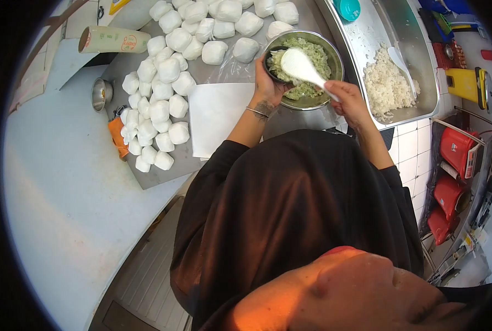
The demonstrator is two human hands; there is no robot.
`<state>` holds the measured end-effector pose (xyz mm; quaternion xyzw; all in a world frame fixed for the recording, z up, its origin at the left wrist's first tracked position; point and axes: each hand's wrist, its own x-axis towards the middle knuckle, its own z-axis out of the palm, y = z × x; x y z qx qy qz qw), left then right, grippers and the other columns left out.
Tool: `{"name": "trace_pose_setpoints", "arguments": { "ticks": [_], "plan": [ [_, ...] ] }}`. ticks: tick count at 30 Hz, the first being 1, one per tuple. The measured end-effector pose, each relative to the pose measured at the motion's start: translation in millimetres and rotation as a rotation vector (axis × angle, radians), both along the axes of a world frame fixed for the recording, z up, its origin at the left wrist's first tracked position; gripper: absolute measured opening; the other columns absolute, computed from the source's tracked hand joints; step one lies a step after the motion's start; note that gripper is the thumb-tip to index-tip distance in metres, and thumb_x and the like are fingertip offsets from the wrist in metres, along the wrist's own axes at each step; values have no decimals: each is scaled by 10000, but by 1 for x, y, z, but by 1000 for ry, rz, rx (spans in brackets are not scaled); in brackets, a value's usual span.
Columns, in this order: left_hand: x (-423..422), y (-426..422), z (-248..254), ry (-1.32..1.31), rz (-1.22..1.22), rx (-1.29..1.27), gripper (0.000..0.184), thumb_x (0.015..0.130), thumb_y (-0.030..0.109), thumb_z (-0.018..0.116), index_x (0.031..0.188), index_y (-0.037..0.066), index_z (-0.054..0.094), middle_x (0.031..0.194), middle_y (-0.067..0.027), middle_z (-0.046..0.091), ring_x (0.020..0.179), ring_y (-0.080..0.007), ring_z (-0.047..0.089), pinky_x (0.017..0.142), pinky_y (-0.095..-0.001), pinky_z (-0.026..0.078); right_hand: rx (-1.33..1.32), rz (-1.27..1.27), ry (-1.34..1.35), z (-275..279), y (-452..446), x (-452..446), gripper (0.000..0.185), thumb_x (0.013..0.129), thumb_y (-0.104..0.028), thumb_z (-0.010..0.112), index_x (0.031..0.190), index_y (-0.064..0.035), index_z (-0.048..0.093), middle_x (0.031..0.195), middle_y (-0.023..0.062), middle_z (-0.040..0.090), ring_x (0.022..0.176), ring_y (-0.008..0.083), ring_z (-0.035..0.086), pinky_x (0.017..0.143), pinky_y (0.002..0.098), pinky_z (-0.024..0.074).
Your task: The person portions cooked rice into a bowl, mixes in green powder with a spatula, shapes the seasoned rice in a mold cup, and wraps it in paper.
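Observation:
My left hand (269,83) is curled around the left side of a bowl, whose edge looks dark there. I cannot tell whether this is a separate small dark bowl or the shaded side of the round metal bowl (341,66). A chunky pale-green mixture (312,52) fills the metal bowl. My right hand (348,102) grips the handle of a white rice paddle (300,65). The paddle's broad head is over the bowl and hides part of the mixture. Whether it touches the mixture is unclear.
Many white wrapped bundles (169,70) cover the metal table to the left. A white sheet (215,118) lies near my left forearm. On the right, a deep metal tray (431,107) holds cooked rice (388,83), a white spatula (403,69) and a teal bowl (347,9). A small metal bowl (101,94) is farther left.

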<state>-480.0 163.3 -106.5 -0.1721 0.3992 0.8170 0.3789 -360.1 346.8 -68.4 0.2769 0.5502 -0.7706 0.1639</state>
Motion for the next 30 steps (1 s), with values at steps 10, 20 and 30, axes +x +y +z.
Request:
{"name": "trace_pose_setpoints", "arguments": {
  "ticks": [10, 20, 30],
  "plan": [
    [1, -24, 2, 184, 60, -221, 611, 956, 581, 304, 1239, 99, 552, 1120, -75, 662, 971, -212, 677, 702, -397, 592, 616, 111, 139, 10, 17, 2, 196, 932, -205, 594, 908, -27, 673, 598, 25, 594, 509, 109, 554, 487, 282, 423],
    [16, -46, -24, 23, 353, -193, 536, 921, 581, 292, 1110, 194, 610, 1067, -14, 663, 925, -175, 614, 704, -345, 459, 1432, 693, -65, -6, -20, -22, 195, 839, -193, 572, 874, -35, 681, 866, 216, 695, 814, 384, 690, 723, 490, 547],
    [13, -59, -42, 9, 253, -130, 591, 896, 629, 262, 1082, 192, 613, 967, -8, 658, 799, -175, 571, 608, -336, 429, 1402, 812, 101, -17, -52, -33, 235, 818, -250, 590, 866, -59, 720, 840, 190, 702, 798, 376, 692, 741, 476, 547]
  ]
}}
